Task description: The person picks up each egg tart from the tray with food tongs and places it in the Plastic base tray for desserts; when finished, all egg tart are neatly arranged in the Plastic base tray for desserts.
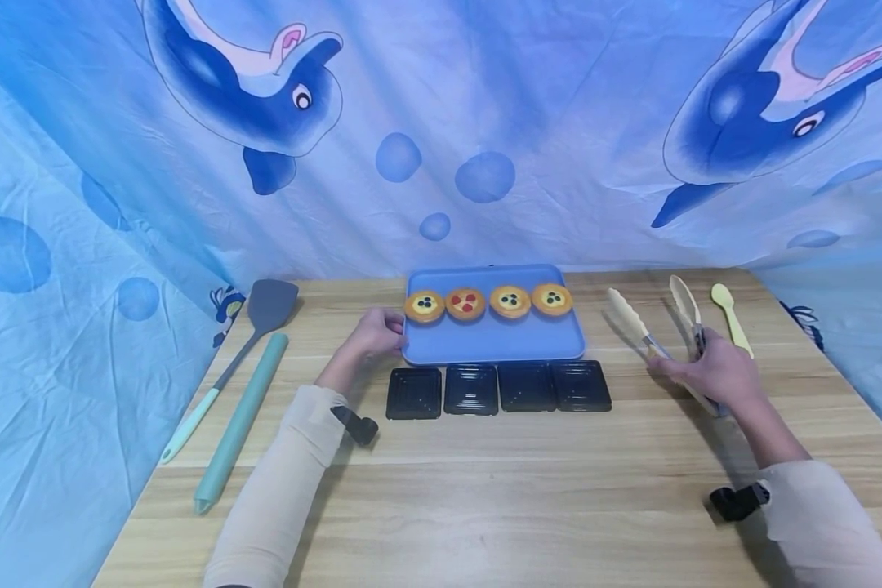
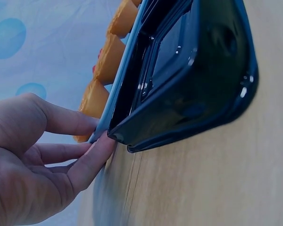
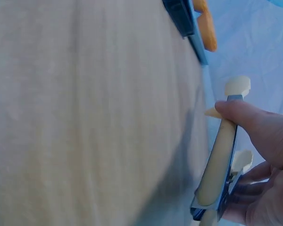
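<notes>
My left hand [image 1: 376, 333] pinches the left edge of a blue tray [image 1: 485, 341], thumb above and fingers below in the left wrist view. Several egg tarts stand in a row on the tray; one tart [image 1: 465, 305] has red topping, while another tart [image 1: 510, 301] and its neighbours have dark berries. In front of the tray, black square dishes [image 1: 414, 394] line up side by side. Over at the right, my right hand [image 1: 720, 371] grips a pair of tongs [image 3: 219, 162] with cream handles, their two cream tips spread apart and pointing to the back.
A pale yellow spoon [image 1: 732, 318] lies right of the tongs. At the left lie a turner [image 1: 265, 314] with a grey blade and a green rolling pin [image 1: 242, 420]. A blue dolphin-print cloth [image 1: 441, 106] hangs behind the wooden table [image 1: 485, 506].
</notes>
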The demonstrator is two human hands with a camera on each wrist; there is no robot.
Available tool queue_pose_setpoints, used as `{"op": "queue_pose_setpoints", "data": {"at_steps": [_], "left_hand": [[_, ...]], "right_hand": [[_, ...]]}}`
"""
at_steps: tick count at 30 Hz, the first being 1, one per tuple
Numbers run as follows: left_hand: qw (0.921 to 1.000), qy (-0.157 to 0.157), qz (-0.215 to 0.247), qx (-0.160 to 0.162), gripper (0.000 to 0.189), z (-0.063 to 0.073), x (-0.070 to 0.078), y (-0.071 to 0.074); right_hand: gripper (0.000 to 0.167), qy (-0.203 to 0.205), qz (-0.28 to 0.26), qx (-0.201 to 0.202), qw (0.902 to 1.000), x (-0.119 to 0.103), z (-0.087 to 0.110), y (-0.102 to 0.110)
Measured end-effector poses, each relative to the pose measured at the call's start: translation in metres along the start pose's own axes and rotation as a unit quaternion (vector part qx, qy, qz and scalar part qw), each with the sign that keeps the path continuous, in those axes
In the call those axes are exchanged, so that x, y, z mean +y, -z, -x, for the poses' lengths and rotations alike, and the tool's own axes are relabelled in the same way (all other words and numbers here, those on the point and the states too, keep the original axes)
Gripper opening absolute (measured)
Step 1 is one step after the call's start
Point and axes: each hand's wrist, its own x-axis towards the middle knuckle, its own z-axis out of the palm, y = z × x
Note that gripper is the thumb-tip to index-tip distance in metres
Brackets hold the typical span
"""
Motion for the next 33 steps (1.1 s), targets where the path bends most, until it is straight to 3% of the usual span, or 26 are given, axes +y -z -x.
{"op": "queue_pose_setpoints", "data": {"at_steps": [6, 11, 15, 25, 33], "left_hand": [[1.0, -0.002, 0.0, -0.003, 0.049, 0.001, -0.001, 0.001], [1.0, -0.004, -0.001, -0.002, 0.048, 0.001, -0.002, 0.001], [1.0, 0.001, -0.004, -0.001, 0.048, 0.002, -0.004, 0.002], [1.0, 0.002, -0.003, -0.003, 0.05, 0.0, -0.001, 0.002], [1.0, -0.003, -0.004, 0.0, 0.048, -0.001, -0.002, 0.001]], "right_hand": [[0.068, 0.017, -0.017, 0.024, 0.9994, -0.005, -0.004, 0.01], [0.083, 0.025, -0.041, 0.012, 0.9988, -0.009, -0.009, 0.017], [0.08, 0.056, -0.036, 0.001, 0.9978, -0.012, -0.016, 0.021], [0.083, 0.141, -0.036, -0.06, 0.9875, -0.03, -0.04, 0.029], [0.097, 0.149, 0.015, -0.111, 0.9825, -0.05, -0.063, 0.033]]}}
